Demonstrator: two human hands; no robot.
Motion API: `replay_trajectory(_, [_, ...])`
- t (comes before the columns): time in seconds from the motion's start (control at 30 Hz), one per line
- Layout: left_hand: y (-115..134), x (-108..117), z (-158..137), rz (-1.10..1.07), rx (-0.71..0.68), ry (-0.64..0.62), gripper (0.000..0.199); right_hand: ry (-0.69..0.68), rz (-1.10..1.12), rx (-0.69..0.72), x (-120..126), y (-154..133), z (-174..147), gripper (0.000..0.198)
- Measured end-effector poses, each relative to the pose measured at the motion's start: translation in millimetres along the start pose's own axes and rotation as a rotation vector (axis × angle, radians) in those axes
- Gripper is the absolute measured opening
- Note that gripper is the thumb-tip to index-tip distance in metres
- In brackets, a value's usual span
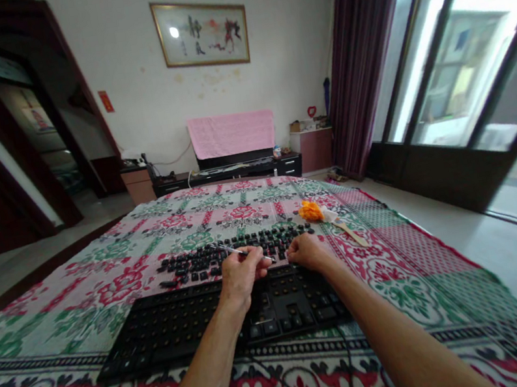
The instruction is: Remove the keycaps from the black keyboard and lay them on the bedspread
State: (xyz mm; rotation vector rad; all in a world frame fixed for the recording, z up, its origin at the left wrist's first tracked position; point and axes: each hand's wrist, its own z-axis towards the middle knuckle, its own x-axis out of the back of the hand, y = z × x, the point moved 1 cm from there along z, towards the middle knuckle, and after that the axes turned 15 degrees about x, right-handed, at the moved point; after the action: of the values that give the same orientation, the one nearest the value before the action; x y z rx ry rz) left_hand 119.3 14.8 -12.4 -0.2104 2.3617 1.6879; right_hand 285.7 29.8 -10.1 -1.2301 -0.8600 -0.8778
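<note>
Pale room wall (132, 62) at the far end, pink towel (232, 133) hung below a gold-framed picture (201, 31); floral red, green and white woven cloth (411, 333) covers the near surface. From my remote seat I see two bare hands at work. Left hand (244, 272) grips a thin, shiny, pen-like tool (228, 249), one end poking out past the fingers toward the right hand (309, 253). Right fingers are curled in a pinch; I can't tell whether anything is in them.

Risks I'd flag: tool tip could slip and nick the right fingers, since they're so near; a sleeve-free forearm brushing the loose black plastic keycaps (203, 274) could scatter them or mix their order; snagging the thin black cable (293, 386) could drag the board.

Black rectangular plastic keyboard (185, 318) lies flat on the cloth, under the forearms, nearer than the keycaps. Mostly stripped: rows of small brownish key posts, a few caps seated along the near edge. Orange fluffy bundle (310, 211) and pale wooden-handled brush (354, 233) sit far right.
</note>
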Motion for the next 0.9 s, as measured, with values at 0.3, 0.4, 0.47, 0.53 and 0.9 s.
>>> replay_trajectory(0.3, [3, -3, -3, 0.066, 0.002, 0.004, 0.017, -0.014, -0.009, -0.006, -5, 8, 8, 0.011])
replay_trajectory(0.4, [3, -2, -3, 0.061, -0.001, -0.001, 0.018, -0.005, 0.002, -0.013, -6, 7, 8, 0.011])
replay_trajectory(0.47, [3, -2, -4, 0.059, -0.003, -0.003, 0.018, 0.003, 0.013, -0.019, -6, 7, 8, 0.012])
replay_trajectory(0.53, [2, -2, -4, 0.063, -0.004, -0.008, 0.017, 0.012, 0.018, -0.030, -7, 6, 8, 0.012])
replay_trajectory(0.9, [2, -3, -6, 0.077, -0.002, -0.012, 0.018, 0.015, -0.027, -0.091, -1, -6, 1, 0.012])
